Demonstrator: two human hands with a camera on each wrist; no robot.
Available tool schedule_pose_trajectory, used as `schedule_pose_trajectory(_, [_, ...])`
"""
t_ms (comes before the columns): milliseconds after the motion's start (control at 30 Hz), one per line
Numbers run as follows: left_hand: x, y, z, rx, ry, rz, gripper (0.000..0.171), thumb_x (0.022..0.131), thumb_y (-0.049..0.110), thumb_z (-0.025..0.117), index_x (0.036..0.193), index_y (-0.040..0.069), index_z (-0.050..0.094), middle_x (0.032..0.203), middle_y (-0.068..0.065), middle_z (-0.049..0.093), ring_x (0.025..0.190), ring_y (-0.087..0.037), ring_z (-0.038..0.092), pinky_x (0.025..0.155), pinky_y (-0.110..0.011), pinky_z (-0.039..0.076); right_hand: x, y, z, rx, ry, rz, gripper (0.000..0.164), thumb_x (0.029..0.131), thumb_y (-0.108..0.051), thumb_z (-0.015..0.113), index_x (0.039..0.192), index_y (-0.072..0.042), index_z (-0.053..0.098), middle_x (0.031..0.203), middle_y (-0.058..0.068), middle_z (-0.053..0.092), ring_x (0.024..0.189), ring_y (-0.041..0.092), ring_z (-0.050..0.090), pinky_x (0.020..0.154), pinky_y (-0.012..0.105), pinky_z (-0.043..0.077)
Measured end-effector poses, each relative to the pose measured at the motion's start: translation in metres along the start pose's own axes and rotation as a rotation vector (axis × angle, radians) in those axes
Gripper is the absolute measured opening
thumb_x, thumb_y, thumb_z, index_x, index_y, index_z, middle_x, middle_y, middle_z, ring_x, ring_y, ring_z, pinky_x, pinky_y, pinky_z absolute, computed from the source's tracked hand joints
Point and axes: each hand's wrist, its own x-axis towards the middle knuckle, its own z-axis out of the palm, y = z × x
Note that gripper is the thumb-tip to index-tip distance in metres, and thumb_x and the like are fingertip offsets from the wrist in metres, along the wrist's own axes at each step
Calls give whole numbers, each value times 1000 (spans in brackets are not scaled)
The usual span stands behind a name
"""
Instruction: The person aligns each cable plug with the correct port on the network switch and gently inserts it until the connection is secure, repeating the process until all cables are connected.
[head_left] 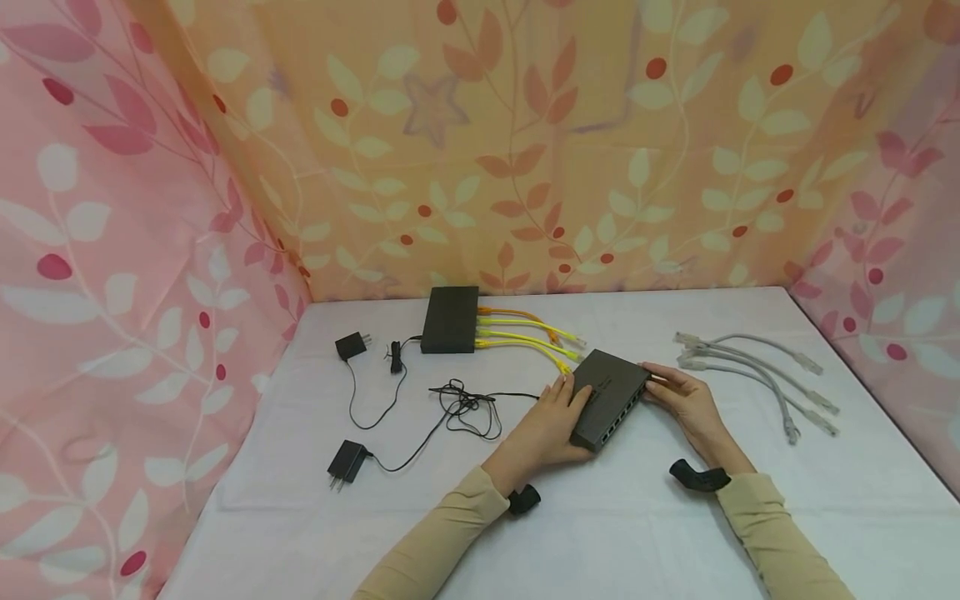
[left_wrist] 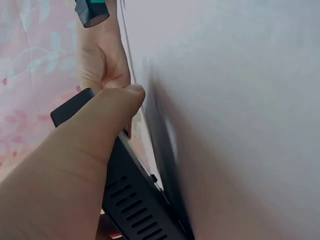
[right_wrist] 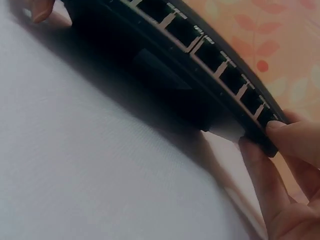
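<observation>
A black network switch (head_left: 609,396) is held at a slant just above the white table, its row of ports facing the front right. My left hand (head_left: 546,425) grips its left end, thumb along the near side. At the opposite end, my right hand (head_left: 686,404) pinches a corner; the right wrist view shows the thumb (right_wrist: 287,132) by the last port of the switch (right_wrist: 220,75) and a finger beneath. Vent slots show on the switch (left_wrist: 137,210) in the left wrist view. A thin black cord (head_left: 513,395) runs from near my left hand to a tangled bundle.
A second black switch (head_left: 450,321) lies at the back, with yellow cables (head_left: 525,340) and an orange cable (head_left: 517,313) plugged in. Two power adapters (head_left: 347,461) lie left. Several loose grey network cables (head_left: 750,367) lie right. Patterned cloth (head_left: 510,167) walls the table.
</observation>
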Motion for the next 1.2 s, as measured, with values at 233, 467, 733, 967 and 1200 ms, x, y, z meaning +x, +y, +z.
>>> schedule_pose_trajectory(233, [4, 4, -3, 65, 27, -30, 103, 68, 62, 69, 147, 13, 23, 143, -22, 35, 132, -34, 36, 105, -38, 36, 2, 0, 2, 4, -8, -37, 40, 88, 6, 55, 127, 12, 48, 111, 1, 66, 96, 8, 64, 75, 22, 53])
schedule_pose_trajectory(467, [5, 4, -6, 98, 1, -15, 101, 70, 60, 69, 147, 14, 23, 143, -23, 35, 131, -35, 38, 104, -37, 37, 6, -7, -2, -143, -55, -13, 38, 93, -1, 51, 129, 12, 46, 116, -5, 63, 96, 6, 63, 77, 24, 53])
schedule_pose_trajectory(733, [5, 2, -6, 98, 1, 10, 98, 72, 60, 67, 147, 13, 24, 142, -23, 35, 130, -34, 38, 104, -36, 37, 16, -19, -17, -776, -95, -86, 32, 97, -21, 49, 123, -4, 59, 111, 1, 65, 91, -6, 58, 79, 12, 44])
schedule_pose_trajectory(967, [3, 3, -7, 105, 8, 29, 100, 72, 63, 65, 147, 12, 24, 141, -23, 37, 129, -35, 40, 103, -36, 38, 26, -27, -35, -1101, 17, -200, 26, 95, -20, 53, 110, -4, 67, 114, 14, 61, 102, 25, 57, 78, 26, 49])
schedule_pose_trajectory(1200, [2, 4, -9, 105, 0, 14, 99, 72, 65, 63, 147, 13, 24, 142, -22, 36, 130, -33, 39, 103, -35, 38, 41, -36, -60, -1187, 137, -220, 26, 94, -15, 54, 105, 6, 64, 110, 24, 56, 103, 42, 48, 84, 54, 37])
